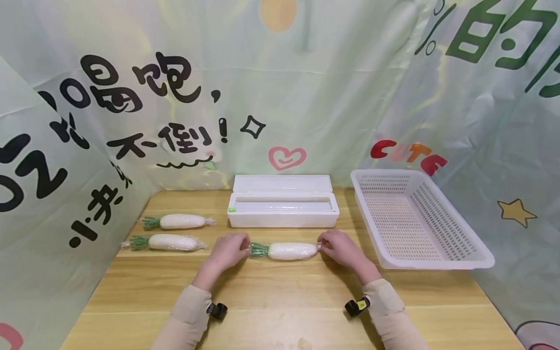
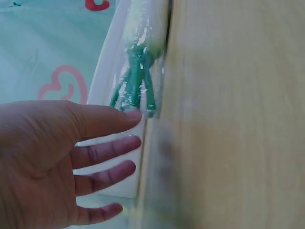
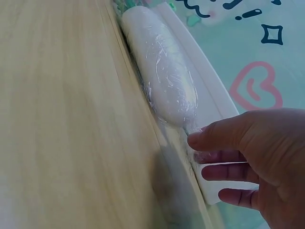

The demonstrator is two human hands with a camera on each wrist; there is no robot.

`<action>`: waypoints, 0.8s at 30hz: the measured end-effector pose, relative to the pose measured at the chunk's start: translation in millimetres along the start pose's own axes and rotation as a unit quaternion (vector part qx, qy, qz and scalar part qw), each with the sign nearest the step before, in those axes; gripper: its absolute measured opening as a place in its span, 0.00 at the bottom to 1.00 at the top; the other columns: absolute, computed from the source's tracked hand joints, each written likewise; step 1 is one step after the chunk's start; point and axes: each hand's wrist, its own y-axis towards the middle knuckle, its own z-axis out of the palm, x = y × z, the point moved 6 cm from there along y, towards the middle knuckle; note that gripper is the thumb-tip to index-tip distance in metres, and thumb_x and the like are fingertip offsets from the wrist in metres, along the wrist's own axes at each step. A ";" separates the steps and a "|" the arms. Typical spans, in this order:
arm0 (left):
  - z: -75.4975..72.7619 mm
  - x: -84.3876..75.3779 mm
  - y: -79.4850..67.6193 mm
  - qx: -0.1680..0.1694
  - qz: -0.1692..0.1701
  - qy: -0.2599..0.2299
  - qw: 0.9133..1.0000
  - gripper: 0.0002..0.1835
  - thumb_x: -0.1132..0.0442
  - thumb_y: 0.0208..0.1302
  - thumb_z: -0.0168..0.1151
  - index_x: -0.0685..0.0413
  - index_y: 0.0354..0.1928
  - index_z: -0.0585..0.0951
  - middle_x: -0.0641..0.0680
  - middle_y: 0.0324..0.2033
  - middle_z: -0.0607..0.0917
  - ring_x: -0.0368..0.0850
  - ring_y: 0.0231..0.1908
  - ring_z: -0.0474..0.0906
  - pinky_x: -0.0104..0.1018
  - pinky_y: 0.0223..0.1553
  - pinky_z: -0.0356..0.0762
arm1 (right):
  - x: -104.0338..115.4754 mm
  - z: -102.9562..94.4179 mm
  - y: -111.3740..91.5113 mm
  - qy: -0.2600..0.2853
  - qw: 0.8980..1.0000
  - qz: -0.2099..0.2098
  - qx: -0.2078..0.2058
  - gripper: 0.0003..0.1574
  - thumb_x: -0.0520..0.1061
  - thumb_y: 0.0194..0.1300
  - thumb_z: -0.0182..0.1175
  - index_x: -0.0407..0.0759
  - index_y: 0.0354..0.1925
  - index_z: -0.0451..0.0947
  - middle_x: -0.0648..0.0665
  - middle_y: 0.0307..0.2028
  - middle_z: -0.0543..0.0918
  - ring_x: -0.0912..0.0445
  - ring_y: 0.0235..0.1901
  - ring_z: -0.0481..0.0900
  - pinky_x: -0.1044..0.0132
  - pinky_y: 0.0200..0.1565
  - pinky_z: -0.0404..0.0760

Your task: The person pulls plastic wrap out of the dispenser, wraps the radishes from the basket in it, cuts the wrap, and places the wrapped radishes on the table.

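A white radish [image 1: 292, 251] with green stalks, wrapped in clear film, lies across the middle of the table between both hands. At its leafy end my left hand [image 1: 230, 248] pinches the film between thumb and index finger; the green stalks [image 2: 136, 83] show just beyond the thumb in the left wrist view. My right hand [image 1: 341, 248] pinches the gathered film at the root end, right beside the white tip of the radish [image 3: 164, 71]. The other fingers of both hands are spread apart from the film.
Two more wrapped radishes [image 1: 181, 221] [image 1: 175, 242] lie at the left. Behind the hands stands a white film dispenser box [image 1: 282, 219] with its lid raised. A white perforated basket [image 1: 379, 238] sits at the right. Printed cloth [image 1: 328, 107] hangs around the wooden table [image 1: 280, 301].
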 end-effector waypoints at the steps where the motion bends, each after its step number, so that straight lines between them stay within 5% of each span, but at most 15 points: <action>1: -1.0 -0.8 -1.5 -0.001 -0.002 0.005 1.000 0.11 0.56 0.56 0.70 0.45 0.42 0.81 0.48 0.39 0.87 0.48 0.42 0.81 0.50 0.45 0.76 | 0.8 -0.3 -1.3 -0.003 1.000 0.000 -0.004 0.09 0.44 0.58 0.68 0.43 0.38 0.82 0.47 0.34 0.85 0.53 0.38 0.80 0.55 0.45 0.80; 6: -7.1 -18.9 -9.8 -0.017 0.030 0.048 0.998 0.22 0.55 0.59 0.67 0.46 0.57 0.79 0.53 0.56 0.82 0.58 0.58 0.75 0.61 0.57 0.71 | 6.9 -2.5 -9.1 -0.014 0.999 -0.009 -0.029 0.12 0.44 0.57 0.68 0.43 0.41 0.82 0.43 0.41 0.85 0.47 0.45 0.81 0.49 0.51 0.79; 12: -0.5 -38.7 -16.8 -0.025 0.065 0.097 0.993 0.19 0.53 0.62 0.66 0.44 0.55 0.81 0.52 0.53 0.82 0.55 0.56 0.75 0.61 0.60 0.68 | 17.4 -0.5 -15.3 -0.035 0.998 -0.022 -0.048 0.16 0.42 0.54 0.70 0.42 0.42 0.82 0.42 0.42 0.84 0.45 0.46 0.80 0.46 0.50 0.79; 24: 6.7 -34.3 -39.0 -0.047 0.057 0.109 0.991 0.25 0.51 0.60 0.67 0.48 0.58 0.78 0.53 0.56 0.81 0.57 0.56 0.75 0.63 0.60 0.67 | 41.1 11.7 -35.2 -0.048 0.999 -0.013 -0.018 0.33 0.49 0.58 0.69 0.35 0.58 0.75 0.37 0.55 0.79 0.41 0.57 0.75 0.41 0.55 0.76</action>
